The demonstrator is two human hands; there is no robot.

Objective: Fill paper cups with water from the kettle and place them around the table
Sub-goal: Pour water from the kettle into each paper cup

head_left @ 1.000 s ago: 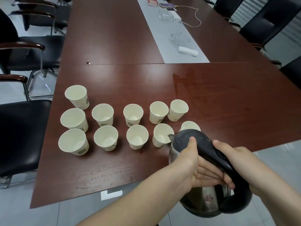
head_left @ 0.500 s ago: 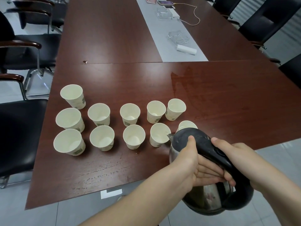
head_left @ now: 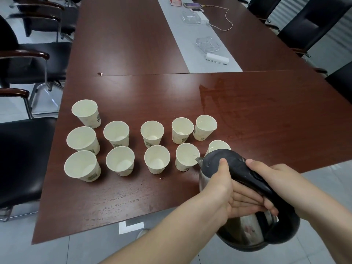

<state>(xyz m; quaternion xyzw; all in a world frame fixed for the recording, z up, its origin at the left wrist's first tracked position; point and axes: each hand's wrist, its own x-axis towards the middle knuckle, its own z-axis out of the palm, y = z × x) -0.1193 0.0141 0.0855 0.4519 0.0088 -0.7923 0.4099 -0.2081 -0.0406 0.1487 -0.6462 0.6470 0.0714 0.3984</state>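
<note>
- Kettle (head_left: 238, 168), steel with a black lid and handle, hangs over the near table edge. It is tipped forward and leftward, and its spout (head_left: 199, 160) sits at the rim of the target cup (head_left: 185, 155), just ahead of the left thumb.
- The right hand (head_left: 282, 180) is wrapped round the black handle with the thumb on top. The left hand (head_left: 222, 195) steadies the kettle, with flat fingers along the steel side under the handle and the thumb pressed on the lid.
- The pouring looks to be in its early part. No stream of water can be made out.
- Two end cups (head_left: 205, 127) ahead of the hands seem to hold water. The nearer one is half hidden behind the lid.
- Of the eleven paper cups (head_left: 120, 161), those to the left of the hands show pale bottoms and look empty or barely filled.
- All the cups stand bunched in rows, so none has yet been set out round the table (head_left: 152, 92).
- A wet patch (head_left: 228, 103) darkens the wood beyond the right hand. It is a slip risk for cups placed there.
- Far ahead lie a glass dish (head_left: 208, 44), a white roll (head_left: 217, 58), phones (head_left: 192, 5) and a cable (head_left: 226, 18).
- Black chairs (head_left: 21, 155) stand to the left of the hands.
- The closely packed cups leave little room for the spout, so a neighbouring cup could be knocked.
</note>
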